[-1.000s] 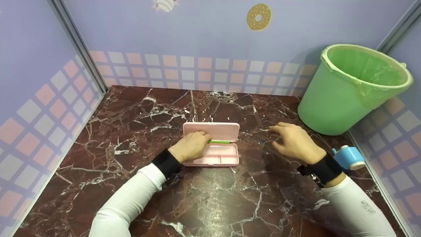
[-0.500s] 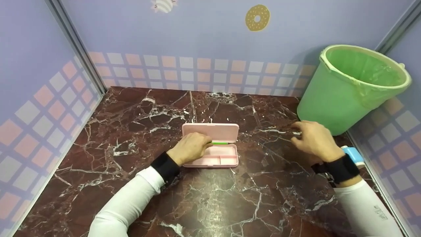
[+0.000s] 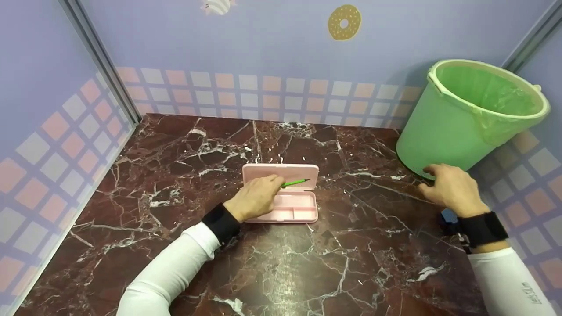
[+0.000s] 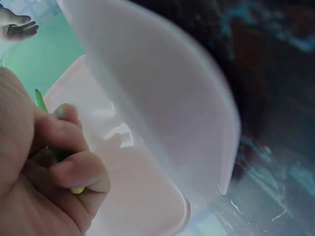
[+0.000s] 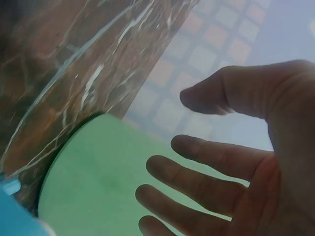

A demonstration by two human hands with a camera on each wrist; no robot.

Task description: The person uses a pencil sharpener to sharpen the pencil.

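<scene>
Marbled table (image 3: 377,245); left fingers (image 4: 81,169) curled round green pencil (image 3: 296,182); right fingers (image 5: 192,179) spread.

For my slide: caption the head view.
Left hand holds green pencil at open pink case; right hand hovers by green bin.

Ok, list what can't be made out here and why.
Green stick, head view: its left end is hidden by the left grip; its tip is too small to tell pen from pencil.
Pink case, head view: the left part is covered by the left grip.
Blue object, right wrist view: cut off by the left and bottom edges.
Green bin, head view: its floor is hidden by its own near wall.
</scene>
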